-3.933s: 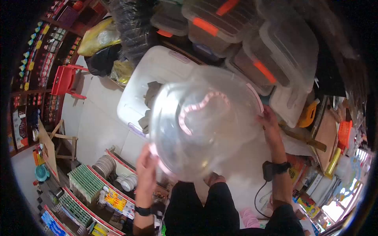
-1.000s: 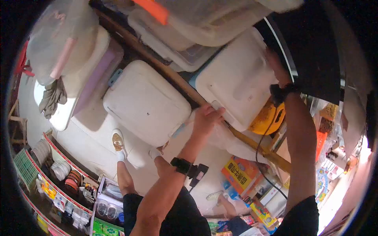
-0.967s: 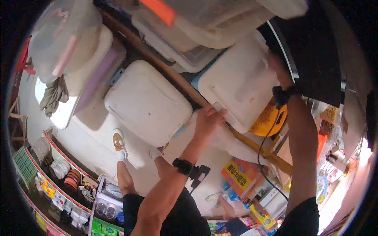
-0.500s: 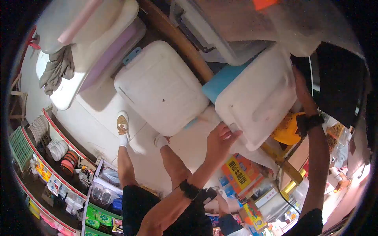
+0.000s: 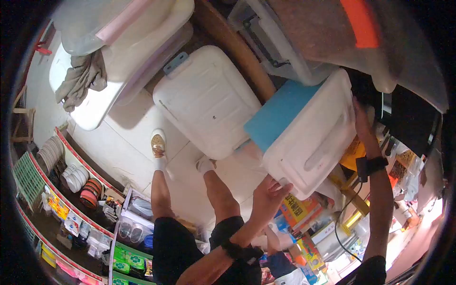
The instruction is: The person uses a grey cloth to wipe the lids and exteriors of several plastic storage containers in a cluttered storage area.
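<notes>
A blue storage box point(image 5: 280, 114) with a white lid point(image 5: 316, 137) is tilted on its side at right of centre. My left hand point(image 5: 271, 192) grips the lid's near lower corner, its fingers curled at the edge. On the far right side of the same lid, my right hand point(image 5: 362, 118) holds the edge, its fingertips partly hidden behind it. Another box with a white lid point(image 5: 209, 102) stands on the floor just left of the blue box, near my feet. Both wrists wear dark bands.
Large stacked plastic bins point(image 5: 137, 42) with a grey cloth point(image 5: 85, 80) are at upper left. Shelves of bowls point(image 5: 76, 179) and packets line the lower left. A clear bin point(image 5: 270, 42) stands behind the blue box. Another person's arm point(image 5: 273, 242) shows at bottom centre.
The held box has tipped further, showing more of its blue side. Both hands keep their grip on it. The whole view has shifted, moving the floor box and bins slightly rightward.
</notes>
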`<state>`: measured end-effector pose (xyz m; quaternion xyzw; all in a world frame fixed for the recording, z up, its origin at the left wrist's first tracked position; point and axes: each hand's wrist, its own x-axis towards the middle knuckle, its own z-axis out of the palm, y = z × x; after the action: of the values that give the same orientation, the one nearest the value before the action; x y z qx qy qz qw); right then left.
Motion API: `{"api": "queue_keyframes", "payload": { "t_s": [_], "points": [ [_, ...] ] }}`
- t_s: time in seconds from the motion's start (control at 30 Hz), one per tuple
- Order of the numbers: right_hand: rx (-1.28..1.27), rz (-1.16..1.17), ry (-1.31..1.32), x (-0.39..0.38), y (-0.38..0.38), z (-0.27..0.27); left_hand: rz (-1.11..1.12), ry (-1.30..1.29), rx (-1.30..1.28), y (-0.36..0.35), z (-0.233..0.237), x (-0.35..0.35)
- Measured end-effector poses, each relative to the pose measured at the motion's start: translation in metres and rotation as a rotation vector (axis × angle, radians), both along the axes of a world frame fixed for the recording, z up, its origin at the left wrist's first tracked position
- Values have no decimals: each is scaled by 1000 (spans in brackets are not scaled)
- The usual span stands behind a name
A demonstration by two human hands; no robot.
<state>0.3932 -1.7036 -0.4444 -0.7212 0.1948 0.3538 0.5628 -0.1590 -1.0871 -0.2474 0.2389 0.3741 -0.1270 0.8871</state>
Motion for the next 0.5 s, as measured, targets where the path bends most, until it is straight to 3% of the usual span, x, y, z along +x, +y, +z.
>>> {"api": "queue_keyframes", "payload": {
  "t_s": [0.03,0.13,0.2,0.23,0.3,0.4,0.5],
  "points": [
    [-181,87,-145,16,14,15,9,22,-10,-2,2,-4],
    [-447,172,-277,-141,261,126,-15,81,-18,-1,8,-23],
    [-472,174,-243,-193,353,168,-51,117,-21,-2,11,-36],
    [-473,176,-242,-208,365,169,2,120,-35,-2,12,-43],
    [-748,433,-352,-226,379,169,53,125,-47,2,16,-58],
    [-872,469,-298,-234,353,154,-40,171,-56,14,17,-74],
    [-933,617,-224,-252,352,164,48,126,-43,28,18,-89]
  ]
}}
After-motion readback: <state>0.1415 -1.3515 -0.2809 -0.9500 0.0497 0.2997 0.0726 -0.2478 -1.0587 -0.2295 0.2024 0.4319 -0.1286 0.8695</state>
